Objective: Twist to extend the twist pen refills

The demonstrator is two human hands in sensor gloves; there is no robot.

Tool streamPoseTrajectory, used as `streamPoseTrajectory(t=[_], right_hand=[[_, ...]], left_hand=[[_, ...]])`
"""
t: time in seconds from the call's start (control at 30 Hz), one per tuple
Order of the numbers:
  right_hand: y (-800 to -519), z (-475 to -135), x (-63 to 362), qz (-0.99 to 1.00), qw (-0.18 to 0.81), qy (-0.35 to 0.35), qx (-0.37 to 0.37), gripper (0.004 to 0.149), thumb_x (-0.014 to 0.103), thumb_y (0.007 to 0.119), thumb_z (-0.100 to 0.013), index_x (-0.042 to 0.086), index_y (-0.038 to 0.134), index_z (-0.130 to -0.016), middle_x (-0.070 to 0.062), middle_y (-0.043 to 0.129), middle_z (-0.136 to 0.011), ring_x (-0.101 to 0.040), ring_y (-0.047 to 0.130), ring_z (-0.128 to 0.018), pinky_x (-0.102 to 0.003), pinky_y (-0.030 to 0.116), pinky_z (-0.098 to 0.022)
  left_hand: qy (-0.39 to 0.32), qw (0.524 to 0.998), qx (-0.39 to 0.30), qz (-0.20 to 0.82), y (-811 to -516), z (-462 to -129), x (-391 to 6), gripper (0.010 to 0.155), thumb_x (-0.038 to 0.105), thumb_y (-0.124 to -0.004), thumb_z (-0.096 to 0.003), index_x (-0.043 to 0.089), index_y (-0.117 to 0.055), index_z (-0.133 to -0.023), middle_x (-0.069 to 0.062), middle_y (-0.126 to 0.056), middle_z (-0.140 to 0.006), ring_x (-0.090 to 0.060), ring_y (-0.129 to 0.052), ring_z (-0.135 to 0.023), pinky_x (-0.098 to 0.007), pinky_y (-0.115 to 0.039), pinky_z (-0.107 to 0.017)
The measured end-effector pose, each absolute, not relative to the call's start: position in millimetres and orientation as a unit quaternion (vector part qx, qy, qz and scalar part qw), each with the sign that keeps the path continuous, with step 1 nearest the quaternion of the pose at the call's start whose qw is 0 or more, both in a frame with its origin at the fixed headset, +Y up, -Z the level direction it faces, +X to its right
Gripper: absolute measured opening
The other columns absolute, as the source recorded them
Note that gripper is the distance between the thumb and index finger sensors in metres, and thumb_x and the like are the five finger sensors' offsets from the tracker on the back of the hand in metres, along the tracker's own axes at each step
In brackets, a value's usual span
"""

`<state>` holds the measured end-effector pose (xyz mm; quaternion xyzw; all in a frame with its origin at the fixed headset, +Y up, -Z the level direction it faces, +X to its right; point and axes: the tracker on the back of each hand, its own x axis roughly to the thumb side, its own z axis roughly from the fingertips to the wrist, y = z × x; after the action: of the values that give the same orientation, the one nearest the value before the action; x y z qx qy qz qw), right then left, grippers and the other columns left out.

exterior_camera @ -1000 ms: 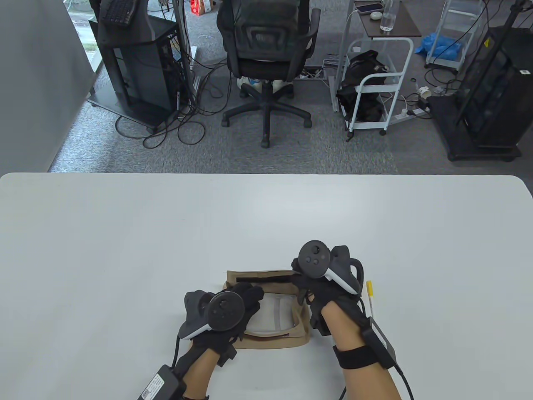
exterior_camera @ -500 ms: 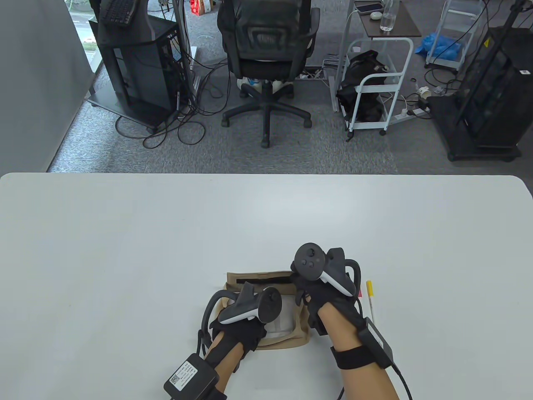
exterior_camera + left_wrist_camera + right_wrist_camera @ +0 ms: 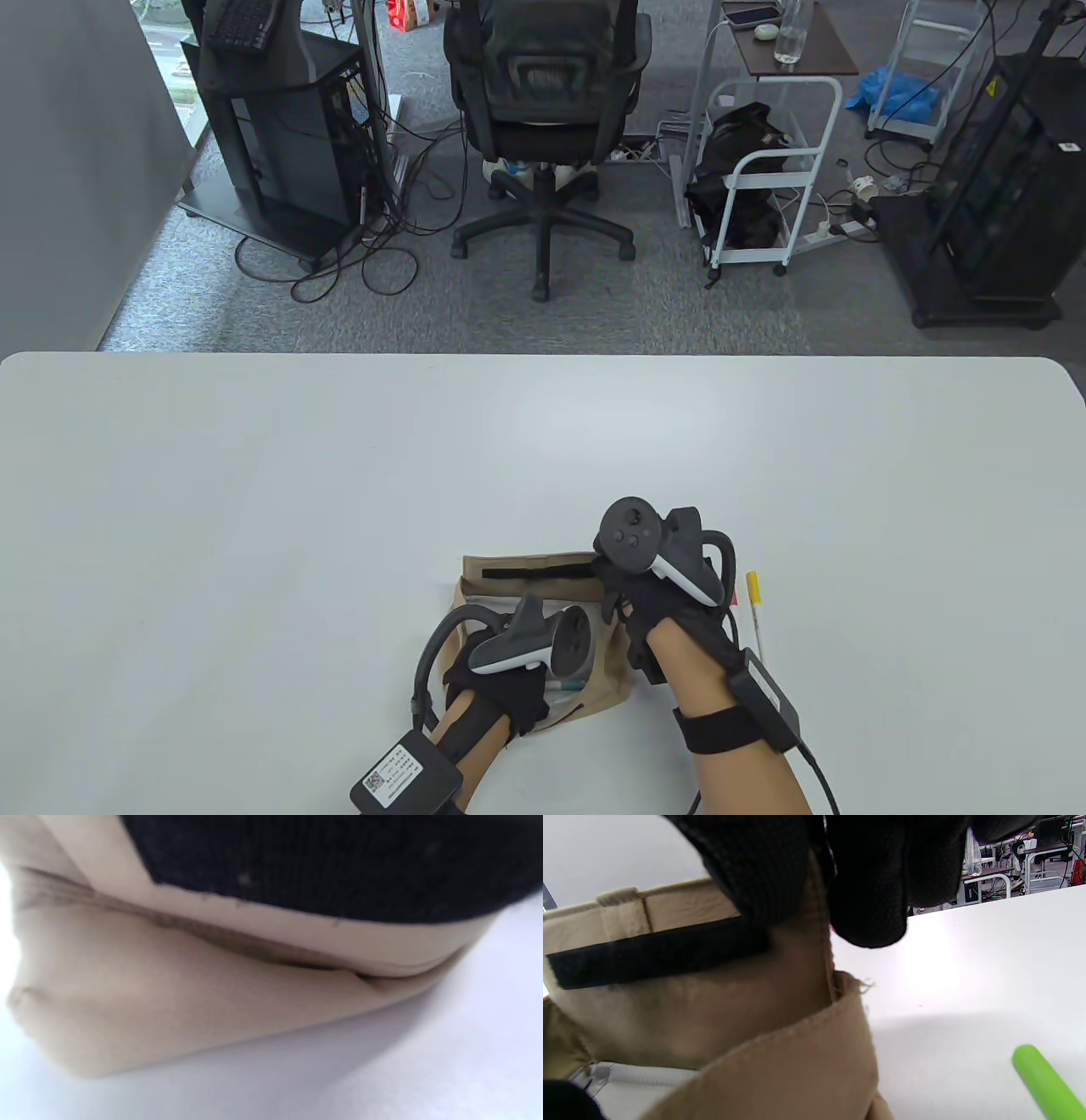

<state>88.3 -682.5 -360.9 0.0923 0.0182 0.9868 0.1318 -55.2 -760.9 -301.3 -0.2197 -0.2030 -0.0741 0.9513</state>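
A tan fabric pouch (image 3: pixel 612 671) with a black strip (image 3: pixel 534 573) on its flap lies open near the table's front edge. My right hand (image 3: pixel 624 594) pinches the pouch's right edge; the right wrist view shows its fingers (image 3: pixel 869 899) gripping the fabric (image 3: pixel 780 993). My left hand (image 3: pixel 509 688) reaches into the pouch from the near side, its fingers hidden under the tracker. A thin teal-tipped pen-like thing (image 3: pixel 564 683) shows in the pouch beside that hand. A pen with a yellow-green end (image 3: pixel 753 607) lies on the table right of my right hand, and shows in the right wrist view (image 3: pixel 1048 1086).
The white table (image 3: pixel 339 509) stretches far and to both sides of the pouch. An office chair (image 3: pixel 543 127), carts and cables stand on the floor beyond the far edge. The left wrist view shows the pouch's tan side (image 3: pixel 169 1001) close up.
My left hand has turned and moved right, from lying on the pouch's left side to reaching inside it. The pouch's near edge has shifted. My right hand has barely moved.
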Motion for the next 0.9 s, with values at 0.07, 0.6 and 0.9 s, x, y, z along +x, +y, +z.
streamPoseTrajectory(t=[0.07,0.6,0.9], right_hand=[[-682.6,-360.8,88.3,0.987,0.131,0.018,0.092,0.045,0.030,0.090,-0.045,0.007,0.092,-0.084,-0.021,0.100,-0.071,-0.049,0.080,-0.078,-0.072,0.058,-0.062],[-686.2,-359.7,89.0,0.987,0.131,0.005,0.092,0.044,0.028,0.091,-0.044,0.008,0.091,-0.083,-0.020,0.099,-0.071,-0.048,0.081,-0.078,-0.071,0.058,-0.062],[-686.2,-360.4,89.4,0.987,0.133,-0.002,0.092,0.046,0.027,0.091,-0.044,0.007,0.090,-0.084,-0.020,0.099,-0.072,-0.047,0.081,-0.078,-0.071,0.058,-0.062]], left_hand=[[-0.202,0.953,-0.214,-0.074,-761.0,-301.4,-55.6,0.075,0.045,-0.096,-0.0303,0.013,-0.075,-0.094,-0.017,-0.082,-0.092,-0.036,-0.094,-0.077,-0.052,-0.081,-0.058],[-0.259,0.954,-0.130,-0.076,-756.3,-295.1,-56.7,0.050,0.038,-0.097,-0.0355,0.013,-0.091,-0.079,-0.015,-0.098,-0.075,-0.033,-0.109,-0.058,-0.047,-0.094,-0.042],[-0.240,0.954,-0.054,0.169,-729.9,-298.1,-101.0,0.050,0.035,-0.088,-0.0397,0.012,-0.086,-0.084,-0.016,-0.094,-0.079,-0.033,-0.105,-0.063,-0.051,-0.089,-0.047]])
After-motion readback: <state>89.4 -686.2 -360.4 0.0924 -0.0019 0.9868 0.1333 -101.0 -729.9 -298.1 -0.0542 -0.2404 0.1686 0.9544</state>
